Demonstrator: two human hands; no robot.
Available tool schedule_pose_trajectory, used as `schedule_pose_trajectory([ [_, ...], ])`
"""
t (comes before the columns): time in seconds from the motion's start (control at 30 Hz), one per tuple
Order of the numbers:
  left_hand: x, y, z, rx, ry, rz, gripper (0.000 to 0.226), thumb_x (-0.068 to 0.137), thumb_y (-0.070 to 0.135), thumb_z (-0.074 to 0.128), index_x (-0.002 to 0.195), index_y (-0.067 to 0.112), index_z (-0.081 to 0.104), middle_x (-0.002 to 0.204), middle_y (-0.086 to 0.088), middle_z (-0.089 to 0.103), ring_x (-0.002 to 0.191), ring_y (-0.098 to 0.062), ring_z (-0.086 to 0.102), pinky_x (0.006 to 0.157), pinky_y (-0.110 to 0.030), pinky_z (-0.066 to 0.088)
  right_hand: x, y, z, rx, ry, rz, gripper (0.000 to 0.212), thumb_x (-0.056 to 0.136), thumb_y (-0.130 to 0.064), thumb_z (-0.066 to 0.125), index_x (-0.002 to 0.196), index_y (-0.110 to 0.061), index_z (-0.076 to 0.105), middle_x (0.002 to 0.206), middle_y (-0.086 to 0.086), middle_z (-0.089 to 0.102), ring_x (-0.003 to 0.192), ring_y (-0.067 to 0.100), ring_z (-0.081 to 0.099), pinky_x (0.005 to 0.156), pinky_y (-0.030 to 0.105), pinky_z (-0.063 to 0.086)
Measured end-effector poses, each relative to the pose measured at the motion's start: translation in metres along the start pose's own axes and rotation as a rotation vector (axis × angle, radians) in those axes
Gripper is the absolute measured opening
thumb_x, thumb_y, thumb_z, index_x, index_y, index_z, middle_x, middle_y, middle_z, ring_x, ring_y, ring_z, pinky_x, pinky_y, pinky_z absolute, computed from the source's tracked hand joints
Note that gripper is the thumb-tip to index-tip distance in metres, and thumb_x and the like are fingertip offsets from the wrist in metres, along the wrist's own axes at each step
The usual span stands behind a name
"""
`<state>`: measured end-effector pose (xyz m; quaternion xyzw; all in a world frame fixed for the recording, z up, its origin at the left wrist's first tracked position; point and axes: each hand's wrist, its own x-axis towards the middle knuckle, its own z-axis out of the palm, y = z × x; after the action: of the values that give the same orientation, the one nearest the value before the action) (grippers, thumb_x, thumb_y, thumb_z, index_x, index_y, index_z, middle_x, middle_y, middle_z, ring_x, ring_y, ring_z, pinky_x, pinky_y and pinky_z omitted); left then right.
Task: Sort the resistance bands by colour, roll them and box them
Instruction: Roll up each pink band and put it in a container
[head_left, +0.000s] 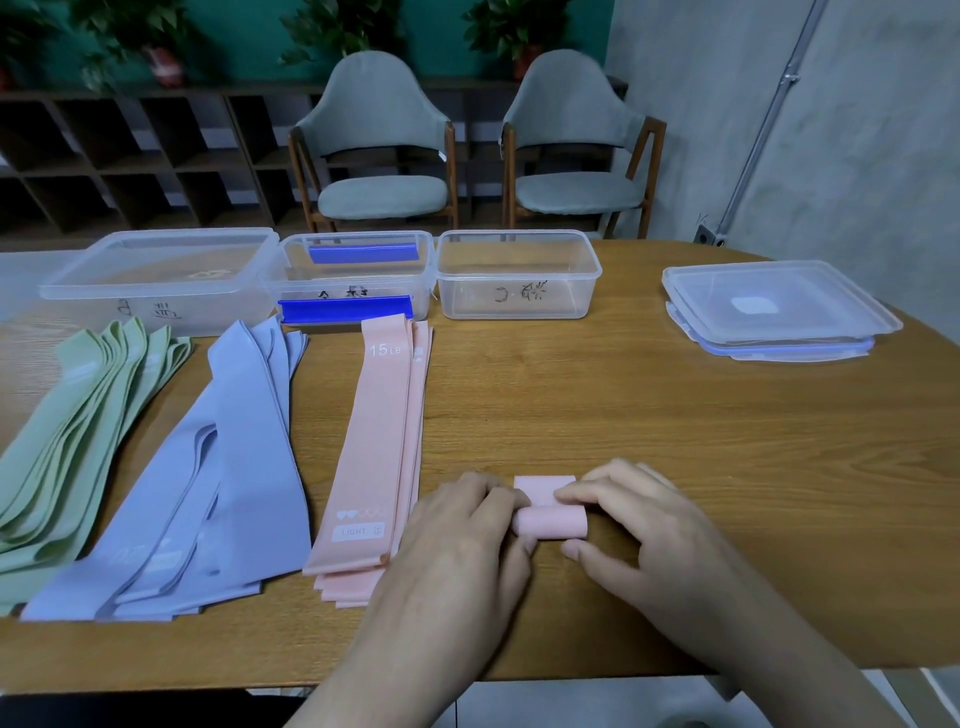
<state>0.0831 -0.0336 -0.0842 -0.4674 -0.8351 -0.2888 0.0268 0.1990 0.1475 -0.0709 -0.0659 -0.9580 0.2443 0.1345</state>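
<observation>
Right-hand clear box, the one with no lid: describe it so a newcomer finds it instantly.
On the wooden table, three clear plastic boxes stand in a row along the far edge, behind the band piles. The lidless box is the rightmost, beyond the pink band stack. Unlike the middle box with blue clips and the lidded left box, it is open-topped and has no clips.

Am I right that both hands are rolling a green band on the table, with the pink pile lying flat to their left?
Not quite: the band under the left hand and right hand is pink, not green, as the head view shows. It lies on the table, and the pink pile does lie flat to their left.
</observation>
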Motion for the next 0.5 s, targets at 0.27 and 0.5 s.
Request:
schedule_pose_trajectory([
  [0.27, -0.0004, 0.0011, -0.0015, -0.018, 0.006, -0.003, 0.029, 0.097, 0.049, 0.04, 0.114, 0.035, 0.059, 0.113, 0.018, 0.05, 0.105, -0.006, 0.051, 0.091, -0.027, 0.044, -0.0002, -0.0024, -0.0023, 0.004, -0.005, 0.0, 0.035, 0.089, -0.053, 0.045, 0.114, -0.036, 0.065, 0.106, -0.026, 0.05, 0.109, 0.006, 0.051, 0.09, 0.023, 0.041],
  [0.5, 0.0011, 0.0035, -0.0037, -0.029, -0.023, -0.029, 0.024, 0.099, 0.051, 0.038, 0.118, 0.043, 0.049, 0.116, 0.022, 0.049, 0.106, -0.004, 0.049, 0.091, -0.027, 0.044, 0.002, -0.004, -0.0041, 0.069, 0.028, 0.027, 0.025, 0.092, -0.044, 0.057, 0.115, -0.041, 0.067, 0.103, -0.024, 0.051, 0.107, 0.006, 0.052, 0.089, 0.013, 0.036],
])
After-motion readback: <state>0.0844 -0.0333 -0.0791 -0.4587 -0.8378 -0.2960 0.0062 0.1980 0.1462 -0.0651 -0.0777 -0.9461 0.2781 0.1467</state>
